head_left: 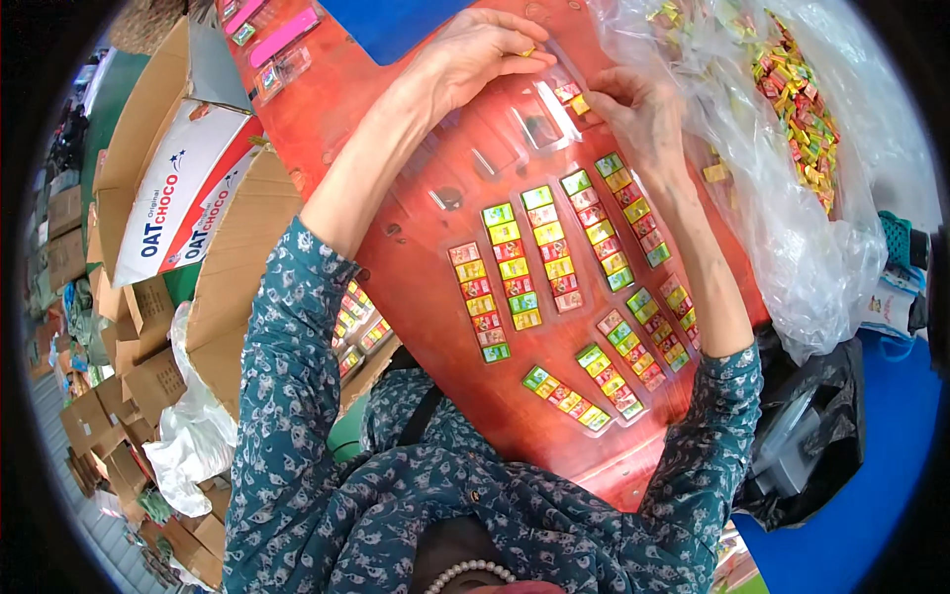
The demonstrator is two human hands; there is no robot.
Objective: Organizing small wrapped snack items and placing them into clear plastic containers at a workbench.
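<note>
At the far part of the red table [416,213], my left hand [473,59] pinches a small yellow packet [527,52] between its fingertips. My right hand [643,114] is closed on another small yellow packet [580,103] at a clear plastic tray, which has a red-and-yellow packet [566,92] in it. Clear narrow trays with no packets, such as one tray [487,158], lie beside and below my hands. Nearer to me are several filled trays, among them a long tray [549,249] with a row of red, yellow and green packets.
A big clear plastic bag [727,59] at the right holds a heap of loose packets [800,109]. Left of the table stands an open cardboard box [223,297]. A black bag [831,436] with clear plastic pieces is at the right. Pink strips [284,37] lie at the far left.
</note>
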